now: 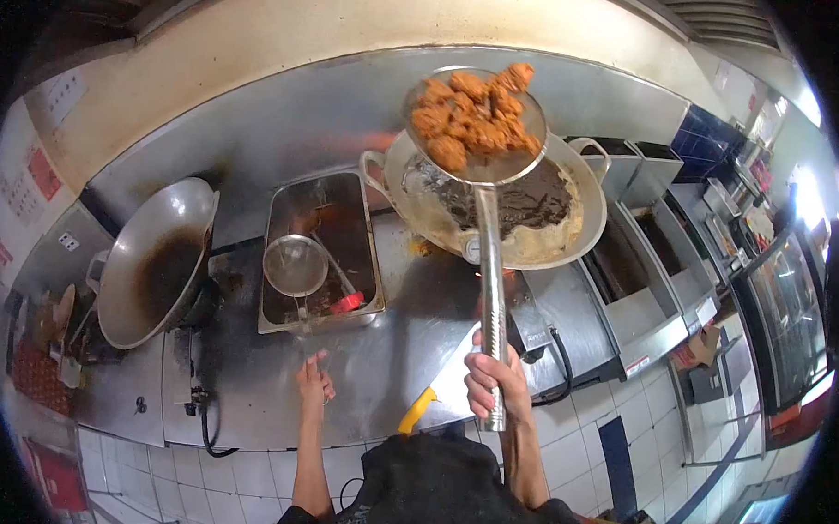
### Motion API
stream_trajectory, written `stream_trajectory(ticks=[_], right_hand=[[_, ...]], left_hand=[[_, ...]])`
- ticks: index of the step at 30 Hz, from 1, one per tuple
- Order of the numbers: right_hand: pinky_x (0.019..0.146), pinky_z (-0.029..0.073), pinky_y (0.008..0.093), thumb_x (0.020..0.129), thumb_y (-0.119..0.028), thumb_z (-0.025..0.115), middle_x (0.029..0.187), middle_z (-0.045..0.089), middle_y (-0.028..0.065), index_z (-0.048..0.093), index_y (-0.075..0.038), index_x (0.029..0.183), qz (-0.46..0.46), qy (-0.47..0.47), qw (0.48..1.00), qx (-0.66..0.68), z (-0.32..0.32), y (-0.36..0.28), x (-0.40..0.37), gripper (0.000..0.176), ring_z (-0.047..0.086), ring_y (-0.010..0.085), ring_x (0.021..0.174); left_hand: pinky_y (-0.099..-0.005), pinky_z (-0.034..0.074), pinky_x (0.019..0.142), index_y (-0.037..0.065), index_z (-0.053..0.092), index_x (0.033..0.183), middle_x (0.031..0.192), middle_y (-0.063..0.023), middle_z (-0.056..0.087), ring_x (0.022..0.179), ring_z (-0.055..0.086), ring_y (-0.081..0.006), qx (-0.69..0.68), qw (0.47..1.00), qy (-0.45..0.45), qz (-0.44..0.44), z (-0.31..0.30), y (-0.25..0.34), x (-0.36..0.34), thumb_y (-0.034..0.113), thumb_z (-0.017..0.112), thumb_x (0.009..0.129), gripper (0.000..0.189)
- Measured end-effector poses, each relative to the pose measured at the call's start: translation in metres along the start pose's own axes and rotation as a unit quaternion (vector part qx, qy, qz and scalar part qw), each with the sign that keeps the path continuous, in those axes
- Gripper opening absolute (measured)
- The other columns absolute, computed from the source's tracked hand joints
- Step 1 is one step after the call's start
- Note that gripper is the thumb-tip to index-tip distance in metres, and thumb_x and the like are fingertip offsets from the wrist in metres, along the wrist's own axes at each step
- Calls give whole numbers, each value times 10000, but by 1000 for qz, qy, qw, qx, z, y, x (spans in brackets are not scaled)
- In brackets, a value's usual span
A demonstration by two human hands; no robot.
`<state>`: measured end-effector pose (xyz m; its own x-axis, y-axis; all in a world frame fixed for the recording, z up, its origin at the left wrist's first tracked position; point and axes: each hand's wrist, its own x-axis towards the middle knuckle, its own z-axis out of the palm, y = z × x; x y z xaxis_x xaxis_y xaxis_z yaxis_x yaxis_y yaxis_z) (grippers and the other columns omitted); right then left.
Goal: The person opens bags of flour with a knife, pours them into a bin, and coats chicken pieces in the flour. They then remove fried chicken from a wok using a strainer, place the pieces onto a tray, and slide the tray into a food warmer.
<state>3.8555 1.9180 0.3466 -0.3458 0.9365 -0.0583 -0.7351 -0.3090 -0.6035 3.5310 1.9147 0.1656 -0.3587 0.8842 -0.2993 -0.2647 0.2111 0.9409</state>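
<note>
Head view: right hand (498, 380) clamped low on the skimmer handle (489, 283); fried bits (475, 121) beyond it probably make it top-heavy, higher grip's steadier. Left hand (314, 384) loosely open.

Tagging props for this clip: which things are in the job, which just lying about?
In the job:
- skimmer, in right hand
- browned pieces in it
- two-handled pan of dark liquid

Lying about, apparently:
- empty-looking wok
- yellow handle
- red-ended utensil in the tray

Unclear: small strainer.
</note>
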Motion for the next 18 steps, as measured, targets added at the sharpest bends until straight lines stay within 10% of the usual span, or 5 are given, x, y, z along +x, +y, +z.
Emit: stream_trajectory(ticks=[18], right_hand=[[311,346,243,921,-77,521,592,352,-25,480,-50,1140,164,-134,976,50,88,147,92,225,354,70,377]], left_hand=[[-237,287,352,94,567,1190,543,45,358,404,347,-58,43,997,43,40,-73,32,-53,435,364,1008,437]])
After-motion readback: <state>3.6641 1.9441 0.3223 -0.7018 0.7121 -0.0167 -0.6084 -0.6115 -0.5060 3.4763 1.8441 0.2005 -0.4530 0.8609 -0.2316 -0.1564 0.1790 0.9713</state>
